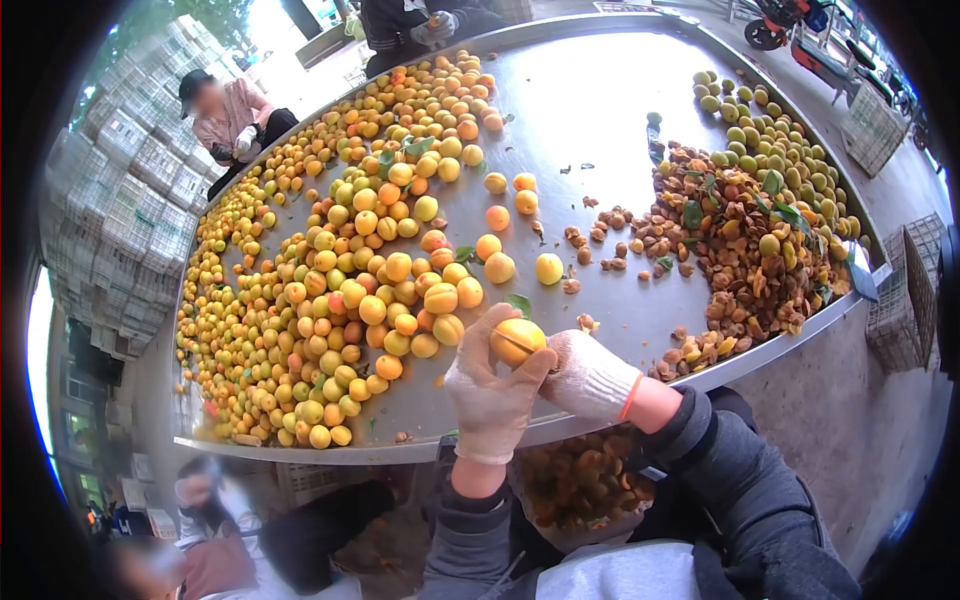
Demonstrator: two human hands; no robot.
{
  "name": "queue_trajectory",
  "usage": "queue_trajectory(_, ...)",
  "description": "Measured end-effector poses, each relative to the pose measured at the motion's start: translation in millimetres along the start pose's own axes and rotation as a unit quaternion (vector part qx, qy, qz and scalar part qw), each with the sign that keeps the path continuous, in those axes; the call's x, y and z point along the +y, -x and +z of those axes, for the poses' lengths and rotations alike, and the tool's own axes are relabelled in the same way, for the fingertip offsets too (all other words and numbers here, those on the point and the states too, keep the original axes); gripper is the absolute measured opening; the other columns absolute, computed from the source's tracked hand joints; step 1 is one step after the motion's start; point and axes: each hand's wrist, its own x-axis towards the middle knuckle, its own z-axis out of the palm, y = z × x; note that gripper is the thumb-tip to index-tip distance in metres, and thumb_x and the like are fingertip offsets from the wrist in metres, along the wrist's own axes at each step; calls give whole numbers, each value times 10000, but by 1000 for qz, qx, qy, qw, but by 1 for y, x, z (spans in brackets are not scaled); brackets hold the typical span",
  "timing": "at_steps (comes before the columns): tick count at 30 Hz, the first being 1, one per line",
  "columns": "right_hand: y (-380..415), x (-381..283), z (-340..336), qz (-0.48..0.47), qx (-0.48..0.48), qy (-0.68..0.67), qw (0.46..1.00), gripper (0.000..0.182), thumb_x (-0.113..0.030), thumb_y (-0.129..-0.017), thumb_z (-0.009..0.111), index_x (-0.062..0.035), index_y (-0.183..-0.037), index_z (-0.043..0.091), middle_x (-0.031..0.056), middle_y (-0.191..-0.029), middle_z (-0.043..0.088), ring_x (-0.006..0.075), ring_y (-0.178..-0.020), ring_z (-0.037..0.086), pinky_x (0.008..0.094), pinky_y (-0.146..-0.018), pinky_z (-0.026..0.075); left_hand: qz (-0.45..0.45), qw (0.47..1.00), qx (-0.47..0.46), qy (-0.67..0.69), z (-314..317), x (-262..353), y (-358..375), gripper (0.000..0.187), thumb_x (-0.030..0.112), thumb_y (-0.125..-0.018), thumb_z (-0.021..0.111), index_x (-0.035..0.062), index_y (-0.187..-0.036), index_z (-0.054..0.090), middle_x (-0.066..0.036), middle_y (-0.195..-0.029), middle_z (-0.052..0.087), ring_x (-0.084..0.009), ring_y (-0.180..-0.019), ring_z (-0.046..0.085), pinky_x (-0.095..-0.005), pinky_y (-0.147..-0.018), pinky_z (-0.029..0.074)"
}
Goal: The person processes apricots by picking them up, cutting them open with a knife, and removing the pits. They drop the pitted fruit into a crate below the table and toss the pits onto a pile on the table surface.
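Observation:
My left hand [490, 385], in a pale work glove, grips a yellow-orange apricot [517, 342] between thumb and fingers above the table's near edge. A dark line runs across the fruit. Right beside it, my right hand [592, 378], in a white knit glove with an orange cuff edge, is closed with its fingertips near the fruit; I cannot tell what is in its grip. Whole apricots [370, 309] are heaped just left of my hands. Below the table edge, at my lap, a container holds opened apricot pieces [585, 480].
The metal table [560, 120] carries a heap of brown pits and scraps [740, 230] and greenish fruit [790, 150] on the right. People sit or stand at the far side, left and lower left. Crates [905, 290] stand right; stacked crates [130, 190] rise left.

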Motion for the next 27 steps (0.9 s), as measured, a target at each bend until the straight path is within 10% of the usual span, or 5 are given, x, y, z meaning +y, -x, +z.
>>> queue_trajectory(6,-5,6,-4,-25,-128,-141,981,117,-86,-823,635,-11,-896,687,153,-733,649,173,-664,611,323,-660,489,-12,998,-60,0,-13,13,-2,543,-18,-739,783,-26,-1230,552,-83,-1136,609,-135,-1012,593,-270,-899,494)
queue_trajectory(17,14,-4,-26,-8,30,-101,994,156,-17,-824,639,-28,-969,693,39,-766,671,86,-731,595,258,-702,498,-104,919,31,378,-30,12,-12,588,-14,-782,716,5,-1326,493,-121,-1148,629,-181,-1025,629,-270,-901,498)
queue_trajectory(19,14,-24,-38,172,6,-189,967,208,-29,-817,660,-21,-1024,681,40,-811,672,71,-772,596,236,-724,494,-43,997,-1,59,-28,4,-10,568,75,-823,704,11,-1338,475,-127,-1110,653,-226,-1004,660,-283,-847,523)
queue_trajectory(22,5,-9,-22,-77,167,-17,983,344,-129,-788,738,-14,-1099,646,68,-914,662,108,-811,591,278,-773,505,158,943,-46,-290,-5,-12,-1,550,139,-848,690,2,-1333,468,-113,-1052,674,-238,-923,682,-304,-783,542)
queue_trajectory(27,7,-6,-39,-10,51,-85,995,308,-163,-802,719,-19,-1068,661,49,-862,664,115,-756,613,272,-719,519,93,972,-80,-201,-2,-18,5,542,195,-888,644,1,-1350,438,-111,-1031,679,-222,-820,674,-328,-739,548)
